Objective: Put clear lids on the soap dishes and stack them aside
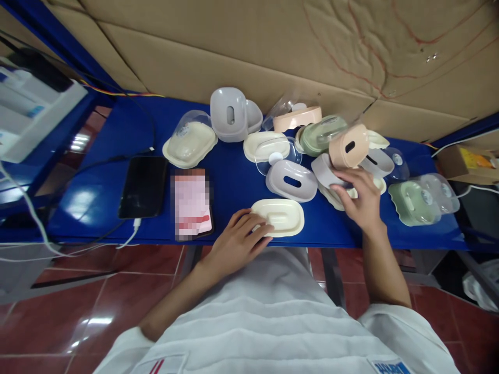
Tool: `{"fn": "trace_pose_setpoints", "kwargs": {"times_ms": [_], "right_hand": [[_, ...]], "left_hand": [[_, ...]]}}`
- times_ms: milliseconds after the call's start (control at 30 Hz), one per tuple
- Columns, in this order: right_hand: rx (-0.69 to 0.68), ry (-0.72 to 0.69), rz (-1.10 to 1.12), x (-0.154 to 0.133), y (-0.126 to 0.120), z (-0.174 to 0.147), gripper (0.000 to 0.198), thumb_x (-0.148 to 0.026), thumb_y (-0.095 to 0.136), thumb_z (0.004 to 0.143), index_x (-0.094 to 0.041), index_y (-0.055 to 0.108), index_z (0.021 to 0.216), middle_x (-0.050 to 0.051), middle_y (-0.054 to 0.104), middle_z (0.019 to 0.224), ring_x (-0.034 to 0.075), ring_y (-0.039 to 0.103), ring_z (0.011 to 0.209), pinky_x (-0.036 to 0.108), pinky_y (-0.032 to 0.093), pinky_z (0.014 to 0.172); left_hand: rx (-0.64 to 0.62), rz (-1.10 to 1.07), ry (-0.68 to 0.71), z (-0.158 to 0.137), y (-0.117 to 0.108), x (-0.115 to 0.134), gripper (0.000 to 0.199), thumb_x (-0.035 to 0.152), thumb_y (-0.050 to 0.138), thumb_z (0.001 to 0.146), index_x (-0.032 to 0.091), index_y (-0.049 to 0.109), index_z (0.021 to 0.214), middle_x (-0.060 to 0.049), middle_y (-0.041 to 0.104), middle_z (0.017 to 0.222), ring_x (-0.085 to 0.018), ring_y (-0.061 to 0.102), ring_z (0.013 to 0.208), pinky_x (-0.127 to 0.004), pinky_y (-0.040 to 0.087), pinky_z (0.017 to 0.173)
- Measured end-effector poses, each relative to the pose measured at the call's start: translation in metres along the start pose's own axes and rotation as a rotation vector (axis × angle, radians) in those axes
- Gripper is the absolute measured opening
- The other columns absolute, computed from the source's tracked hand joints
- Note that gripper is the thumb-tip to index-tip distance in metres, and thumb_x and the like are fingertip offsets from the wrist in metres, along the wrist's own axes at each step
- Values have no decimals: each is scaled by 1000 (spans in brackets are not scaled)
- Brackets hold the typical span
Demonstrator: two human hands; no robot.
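Note:
My left hand (249, 234) lies with outstretched fingers over the left end of a cream oval plastic dish (290, 215), shaped like a soap dish with a raised bar inside. At the pile on the right, my right hand (362, 200) has thumb and fingers round the edge of a light grey plastic box part (325, 169). Just above that part leans a peach box part (349, 146) with a dark slot. Between the hands sits a lilac-grey slotted part (292, 180). Another cream dish (267, 146) lies behind it, beneath a clear round-ended lid (261, 161).
On the blue table (230, 187) are a black phone (143, 187) with a cable and a pixelated lit screen (191, 202). A covered cream dish (190, 144), an upright grey part (229, 114) and green sets (415, 202) lie around. Cardboard (234, 47) walls the back.

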State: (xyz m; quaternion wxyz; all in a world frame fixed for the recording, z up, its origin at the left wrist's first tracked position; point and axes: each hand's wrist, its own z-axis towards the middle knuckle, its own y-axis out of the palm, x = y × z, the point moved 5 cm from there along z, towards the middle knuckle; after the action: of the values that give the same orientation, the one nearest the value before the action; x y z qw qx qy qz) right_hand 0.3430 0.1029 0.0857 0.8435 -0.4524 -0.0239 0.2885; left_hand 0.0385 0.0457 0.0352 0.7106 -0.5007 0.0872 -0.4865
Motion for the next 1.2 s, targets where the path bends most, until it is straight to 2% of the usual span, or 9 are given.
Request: {"fn": "trace_pose_setpoints", "kwargs": {"times_ms": [167,300,433,567,700,767,867,1033,1200], "right_hand": [[-18,-212,68,-55,10,-4,45,-24,76,99,-25,66,143,9,77,115,24,74,105,39,58,93],[-97,-482,40,-112,25,-12,35,-23,78,98,-15,71,131,8,79,104,21,72,101,36,55,86],[-143,-607,-19,-146,36,-20,27,-27,77,100,-15,76,124,7,80,111,19,69,105,35,52,86],[-181,-584,-38,-140,34,-28,32,-36,74,103,-21,73,131,5,80,120,18,69,115,36,51,103],[-208,-383,-98,-113,27,-43,41,-41,78,99,-28,70,137,6,80,124,23,72,124,43,46,114],[-210,-344,-73,-107,26,-55,44,-36,80,97,-32,69,140,4,81,121,25,73,124,44,47,113],[-165,-379,-25,-109,27,-68,43,-34,82,96,-37,70,137,1,83,112,22,76,114,41,51,106],[-233,-338,-38,-111,34,-60,32,-30,75,101,-31,72,133,4,82,115,23,75,115,42,52,107],[-287,-312,31,-105,33,-54,33,-26,71,102,-23,69,135,9,79,123,25,72,124,44,53,110]], "left_hand": [[64,21,-34,-5,1,-3,41,27,72,103,20,57,140,-13,71,125,-26,70,120,-49,59,109],[182,-5,-75,-9,-3,-6,62,32,78,99,23,48,152,-20,54,149,-32,62,137,-48,63,105],[133,31,-43,-8,-4,-4,51,25,74,100,25,55,147,-20,47,157,-36,54,147,-54,60,112],[89,-22,-72,-7,-5,-5,38,22,72,100,19,59,136,-22,49,155,-36,56,145,-53,60,112],[72,-110,-154,-9,-7,-8,41,18,73,97,18,58,135,-23,43,161,-37,53,149,-52,61,112],[66,-160,-164,-9,-8,-8,43,17,73,95,18,56,135,-23,41,163,-36,52,150,-51,61,113],[45,-188,-145,-7,-10,-6,44,19,72,94,19,55,135,-22,43,162,-36,51,151,-54,59,114],[27,-128,-106,-5,-8,-5,38,24,74,96,18,58,129,-23,49,157,-39,49,151,-62,54,118],[40,-70,-74,-8,-4,-6,33,24,76,98,19,62,128,-20,53,156,-38,47,153,-59,55,118]]}}
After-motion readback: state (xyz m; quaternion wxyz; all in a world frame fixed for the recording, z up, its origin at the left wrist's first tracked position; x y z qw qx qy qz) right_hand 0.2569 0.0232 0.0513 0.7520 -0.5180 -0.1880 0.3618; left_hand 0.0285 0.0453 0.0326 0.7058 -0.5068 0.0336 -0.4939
